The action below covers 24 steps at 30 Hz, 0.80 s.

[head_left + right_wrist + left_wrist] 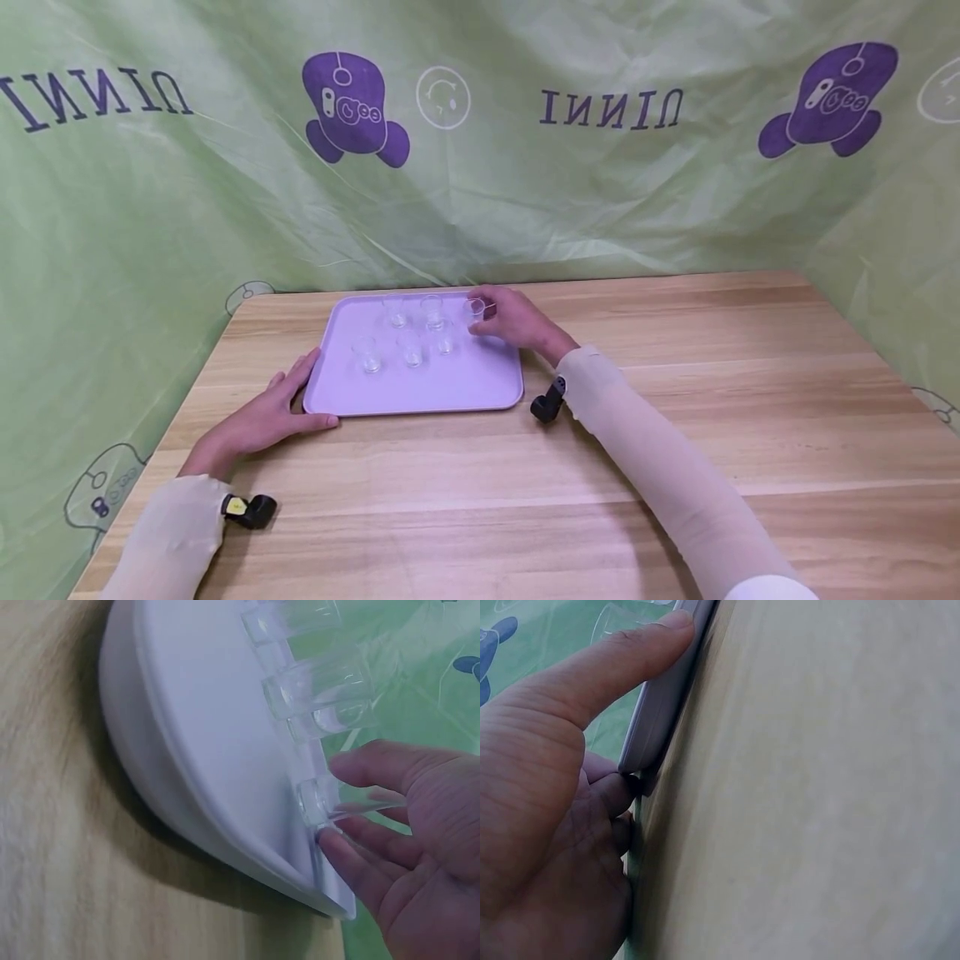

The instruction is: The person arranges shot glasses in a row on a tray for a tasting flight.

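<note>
A lilac serving tray (420, 396) lies on the wooden table with several small clear shot glasses on it, standing upright in two loose rows. At the tray's far right corner my right hand (513, 318) holds one more clear shot glass (474, 311) between curled thumb and fingers. In the right wrist view that shot glass (319, 801) is close to the tray surface, its upper part framed by the fingers. My left hand (270, 414) rests at the near left corner, fingers extended along the side and thumb along the front rim. The left wrist view shows the thumb (630, 664) touching the rim.
Behind the table hangs a green cloth (480, 200) with purple cartoon prints, close to the back edge. The wooden tabletop (712, 358) extends right of the tray and toward me. Small black cameras sit on both wrists over pale sleeves (652, 450).
</note>
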Each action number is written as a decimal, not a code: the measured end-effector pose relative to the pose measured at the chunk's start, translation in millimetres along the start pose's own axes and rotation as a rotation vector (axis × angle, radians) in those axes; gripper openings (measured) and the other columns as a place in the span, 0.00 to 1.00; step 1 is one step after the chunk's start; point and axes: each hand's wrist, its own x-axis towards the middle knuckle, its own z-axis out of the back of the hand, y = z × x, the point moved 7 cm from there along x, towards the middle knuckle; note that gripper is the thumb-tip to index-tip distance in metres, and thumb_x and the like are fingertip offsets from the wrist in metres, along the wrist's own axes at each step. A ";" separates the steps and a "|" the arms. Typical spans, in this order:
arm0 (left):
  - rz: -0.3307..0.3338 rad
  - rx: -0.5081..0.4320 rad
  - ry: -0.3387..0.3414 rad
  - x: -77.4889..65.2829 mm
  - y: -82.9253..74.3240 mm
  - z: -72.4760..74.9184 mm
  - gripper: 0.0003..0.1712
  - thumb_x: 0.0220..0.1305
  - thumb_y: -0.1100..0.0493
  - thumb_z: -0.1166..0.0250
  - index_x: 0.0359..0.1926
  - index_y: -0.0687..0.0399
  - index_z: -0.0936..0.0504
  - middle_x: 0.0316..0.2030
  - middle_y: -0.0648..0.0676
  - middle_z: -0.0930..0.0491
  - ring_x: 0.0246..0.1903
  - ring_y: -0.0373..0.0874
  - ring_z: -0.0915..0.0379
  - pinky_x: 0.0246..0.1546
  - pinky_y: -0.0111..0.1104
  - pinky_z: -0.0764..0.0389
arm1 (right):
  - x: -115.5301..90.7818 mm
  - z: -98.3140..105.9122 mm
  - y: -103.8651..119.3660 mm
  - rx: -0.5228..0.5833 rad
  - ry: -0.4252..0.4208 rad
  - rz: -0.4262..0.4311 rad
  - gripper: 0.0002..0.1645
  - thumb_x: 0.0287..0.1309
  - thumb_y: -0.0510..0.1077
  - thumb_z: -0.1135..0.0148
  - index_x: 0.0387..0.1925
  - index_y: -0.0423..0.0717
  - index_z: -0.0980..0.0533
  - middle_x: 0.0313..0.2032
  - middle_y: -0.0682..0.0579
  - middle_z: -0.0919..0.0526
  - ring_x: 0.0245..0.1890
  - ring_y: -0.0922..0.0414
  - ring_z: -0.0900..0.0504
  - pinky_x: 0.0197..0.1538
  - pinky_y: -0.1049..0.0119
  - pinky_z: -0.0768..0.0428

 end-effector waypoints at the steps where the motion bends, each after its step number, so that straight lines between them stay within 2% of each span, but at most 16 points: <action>1: 0.000 0.002 0.000 -0.3 0.2 0.0 0.68 0.60 0.43 0.24 0.84 0.47 0.64 0.79 0.70 0.69 0.73 0.77 0.84 0.66 0.74 0.69 | -1.3 0.8 0.0 -0.001 0.000 -0.006 0.36 0.59 0.36 0.25 0.68 0.38 0.28 0.57 0.43 0.19 0.57 0.48 0.21 0.61 0.60 0.23; 7: -0.004 0.005 -0.005 -1.5 0.5 -0.7 0.68 0.61 0.43 0.24 0.84 0.48 0.64 0.79 0.71 0.69 0.73 0.78 0.83 0.66 0.73 0.70 | -14.9 13.7 1.7 -0.002 -0.037 0.014 0.39 0.63 0.38 0.28 0.72 0.39 0.33 0.69 0.42 0.27 0.68 0.46 0.29 0.70 0.54 0.30; 12: -0.006 0.003 -0.007 -1.6 0.8 -2.2 0.68 0.61 0.43 0.25 0.84 0.49 0.65 0.79 0.71 0.69 0.73 0.76 0.84 0.67 0.71 0.70 | -33.4 32.4 0.7 0.006 -0.065 0.043 0.41 0.65 0.41 0.29 0.74 0.39 0.36 0.72 0.43 0.31 0.71 0.45 0.33 0.71 0.50 0.32; 17: -0.028 0.000 -0.003 0.1 0.1 -5.3 0.68 0.61 0.43 0.25 0.84 0.50 0.65 0.80 0.70 0.68 0.74 0.74 0.83 0.69 0.70 0.70 | -56.0 50.5 -7.4 -0.026 -0.076 0.063 0.42 0.71 0.51 0.35 0.78 0.44 0.40 0.73 0.41 0.33 0.72 0.44 0.35 0.71 0.46 0.34; 21: -0.039 0.018 0.012 2.5 -2.2 -3.6 0.68 0.63 0.42 0.26 0.83 0.51 0.66 0.80 0.67 0.66 0.75 0.74 0.78 0.69 0.70 0.64 | -75.6 64.1 -19.9 -0.088 -0.086 0.064 0.42 0.73 0.56 0.38 0.79 0.46 0.41 0.74 0.43 0.34 0.73 0.44 0.35 0.70 0.44 0.33; 24: -0.052 0.049 0.021 3.7 -6.7 3.5 0.67 0.66 0.41 0.28 0.83 0.53 0.69 0.80 0.66 0.67 0.76 0.71 0.73 0.70 0.68 0.59 | -89.5 75.7 -28.4 -0.133 -0.101 0.055 0.42 0.73 0.59 0.39 0.78 0.46 0.40 0.74 0.45 0.34 0.73 0.46 0.36 0.71 0.44 0.35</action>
